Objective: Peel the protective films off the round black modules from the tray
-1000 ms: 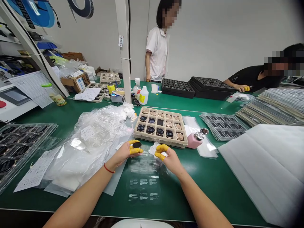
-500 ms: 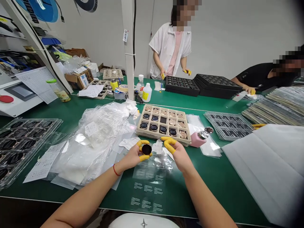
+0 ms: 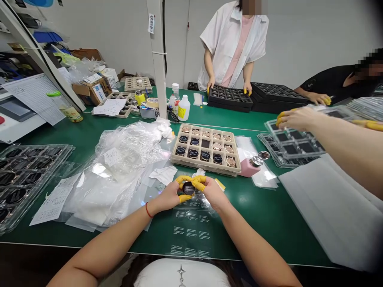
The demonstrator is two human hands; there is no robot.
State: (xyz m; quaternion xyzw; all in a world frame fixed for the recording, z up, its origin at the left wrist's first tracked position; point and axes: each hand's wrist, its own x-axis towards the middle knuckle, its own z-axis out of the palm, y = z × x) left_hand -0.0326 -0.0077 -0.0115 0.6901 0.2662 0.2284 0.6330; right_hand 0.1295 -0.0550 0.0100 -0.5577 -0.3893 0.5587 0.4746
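Between the yellow-cotted fingers of my left hand [image 3: 168,196] is a round black watch head [image 3: 188,189], its face turned up toward me. White printed lines show on that face. My right hand [image 3: 214,194] is closed in a pinch at the upper right edge of the watch head, seemingly on a small clear printed film; the fingertips hide most of it. Beneath both hands lies a clear sheet [image 3: 191,231] with blocks of white text. Just beyond them stands a beige tray [image 3: 206,168] of watch heads, some black-faced and some rose-gold, with one dark compartment in the middle row.
A pink pump bottle [image 3: 249,166] stands right of the tray. Plastic bags [image 3: 119,175] and tissue [image 3: 164,176] lie left. A co-worker's arm [image 3: 326,131] reaches in from the right, holding a clear blister tray [image 3: 295,137]. White sheets [image 3: 332,203] cover the right side.
My right hand has moved left and down to meet the watch head. White text now shows on the plain black face. A co-worker's arm and clear tray have come in at right.
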